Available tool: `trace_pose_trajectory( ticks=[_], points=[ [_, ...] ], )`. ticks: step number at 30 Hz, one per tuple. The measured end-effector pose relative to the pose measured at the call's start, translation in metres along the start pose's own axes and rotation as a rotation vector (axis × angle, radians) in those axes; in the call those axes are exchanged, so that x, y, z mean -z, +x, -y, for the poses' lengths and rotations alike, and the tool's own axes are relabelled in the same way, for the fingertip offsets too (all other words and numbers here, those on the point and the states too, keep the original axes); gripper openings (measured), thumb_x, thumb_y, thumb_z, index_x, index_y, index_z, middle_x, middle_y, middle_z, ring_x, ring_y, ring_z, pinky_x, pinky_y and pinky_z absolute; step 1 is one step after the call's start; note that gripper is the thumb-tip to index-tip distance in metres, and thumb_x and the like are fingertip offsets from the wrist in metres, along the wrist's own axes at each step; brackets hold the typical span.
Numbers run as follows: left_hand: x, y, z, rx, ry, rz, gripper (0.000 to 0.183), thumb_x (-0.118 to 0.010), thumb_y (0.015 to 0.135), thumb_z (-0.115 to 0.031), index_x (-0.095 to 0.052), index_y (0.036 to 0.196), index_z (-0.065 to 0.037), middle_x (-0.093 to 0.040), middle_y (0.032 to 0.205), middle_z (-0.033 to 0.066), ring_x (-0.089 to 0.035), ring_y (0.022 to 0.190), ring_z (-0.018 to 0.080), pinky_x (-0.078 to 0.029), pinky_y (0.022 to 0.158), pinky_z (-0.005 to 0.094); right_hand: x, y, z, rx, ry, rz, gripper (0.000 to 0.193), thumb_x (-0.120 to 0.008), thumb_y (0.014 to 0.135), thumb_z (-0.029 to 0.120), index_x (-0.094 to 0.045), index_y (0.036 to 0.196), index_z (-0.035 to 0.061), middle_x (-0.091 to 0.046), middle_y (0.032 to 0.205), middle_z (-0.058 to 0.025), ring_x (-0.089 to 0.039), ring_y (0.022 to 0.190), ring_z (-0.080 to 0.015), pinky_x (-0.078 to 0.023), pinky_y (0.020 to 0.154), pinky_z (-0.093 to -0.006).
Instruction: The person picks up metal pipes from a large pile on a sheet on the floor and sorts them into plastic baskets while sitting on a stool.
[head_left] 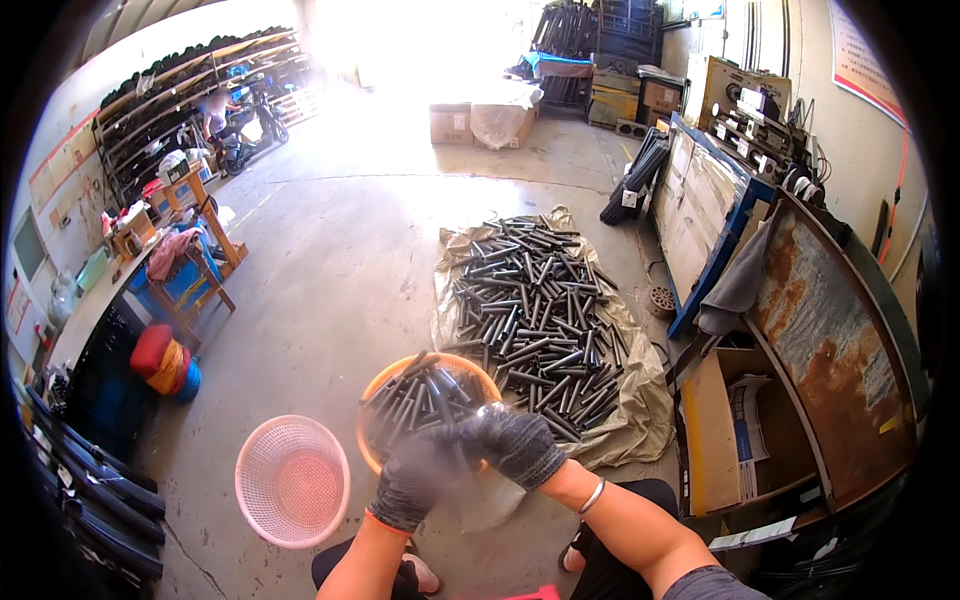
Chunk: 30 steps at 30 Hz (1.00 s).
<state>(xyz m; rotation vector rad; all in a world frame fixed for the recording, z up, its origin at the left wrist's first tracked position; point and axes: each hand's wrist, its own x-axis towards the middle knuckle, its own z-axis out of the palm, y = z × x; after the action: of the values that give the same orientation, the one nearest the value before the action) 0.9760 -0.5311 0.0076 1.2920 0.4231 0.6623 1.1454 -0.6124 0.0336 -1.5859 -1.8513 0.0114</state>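
Note:
My left hand (415,480), in a dark grey knit glove, is smeared by motion in front of the orange basket (372,390); its fingers do not show clearly. Close against it, my right hand (520,447) wears the same kind of glove, its fingers curled. What it holds, if anything, is too blurred to make out. Short black tubes (430,392) fill the basket just beyond both hands. Under my hands hangs or lies a pale, see-through plastic bag (492,502). An empty pink basket (300,485) stands on the floor to the left.
Ahead, a big heap of black tubes (540,310) lies on a beige sheet (640,420). An open cardboard box (710,430) and a rusty metal panel (830,350) are at the right. Bundled tubes (100,500) lie at the left; a person (217,120) is near a scooter farther back.

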Motion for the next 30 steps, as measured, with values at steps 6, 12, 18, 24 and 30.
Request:
trace_pose_trajectory(
  ticks=[6, 12, 18, 24, 30],
  points=[
    [-0.001, 0.008, 0.020, 0.122, 0.385, -0.093, 0.041, -0.065, 0.077, -0.007, -0.052, 0.116, -0.006, -0.062, 0.098, 0.0129, -0.063, 0.084, 0.0204, -0.056, 0.066, 0.0304, 0.010, 0.004, 0.007, 0.046, -0.111, 0.116, 0.013, -0.059, 0.079, 0.021, -0.061, 0.091, 0.0144, -0.059, 0.076, -0.0070, -0.059, 0.068, -0.0273, -0.048, 0.056, -0.0381],
    [-0.013, 0.012, -0.002, -0.111, 0.047, -0.089, 0.062, -0.065, 0.076, -0.012, -0.042, 0.133, -0.001, -0.060, 0.102, 0.0130, -0.060, 0.092, 0.0225, -0.052, 0.071, 0.0333, -0.004, -0.011, -0.018, -0.281, 0.483, 0.134, 0.021, -0.055, 0.092, 0.016, -0.061, 0.109, 0.0053, -0.065, 0.098, -0.0154, -0.064, 0.086, -0.0255, -0.051, 0.075, -0.0334],
    [-0.004, -0.007, -0.003, -0.053, -0.164, -0.003, 0.050, -0.064, 0.082, -0.012, -0.046, 0.128, -0.003, -0.058, 0.094, 0.0059, -0.055, 0.075, 0.0156, -0.049, 0.067, 0.0326, 0.014, -0.015, -0.098, -0.951, 1.641, -0.470, 0.013, -0.051, 0.091, 0.019, -0.058, 0.088, 0.0087, -0.058, 0.075, -0.0072, -0.055, 0.061, -0.0198, -0.051, 0.062, -0.0346],
    [-0.005, -0.009, -0.005, -0.058, 0.242, -0.019, 0.041, -0.062, 0.086, -0.014, -0.049, 0.123, -0.003, -0.057, 0.084, 0.0053, -0.057, 0.070, 0.0163, -0.050, 0.064, 0.0314, 0.036, -0.005, -0.080, -0.490, 0.789, -0.637, 0.014, -0.055, 0.089, 0.015, -0.058, 0.100, 0.0065, -0.062, 0.089, -0.0083, -0.060, 0.074, -0.0180, -0.051, 0.065, -0.0332],
    [-0.012, -0.011, -0.015, 0.100, -0.170, 0.071, 0.042, -0.066, 0.084, -0.019, -0.051, 0.118, -0.001, -0.060, 0.082, 0.0066, -0.059, 0.071, 0.0172, -0.051, 0.062, 0.0301, -0.020, -0.029, -0.012, -0.256, 1.077, 0.350, 0.049, -0.073, 0.077, 0.023, -0.054, 0.117, 0.0038, -0.060, 0.102, -0.0058, -0.058, 0.089, -0.0184, -0.050, 0.076, -0.0295]
  ],
)
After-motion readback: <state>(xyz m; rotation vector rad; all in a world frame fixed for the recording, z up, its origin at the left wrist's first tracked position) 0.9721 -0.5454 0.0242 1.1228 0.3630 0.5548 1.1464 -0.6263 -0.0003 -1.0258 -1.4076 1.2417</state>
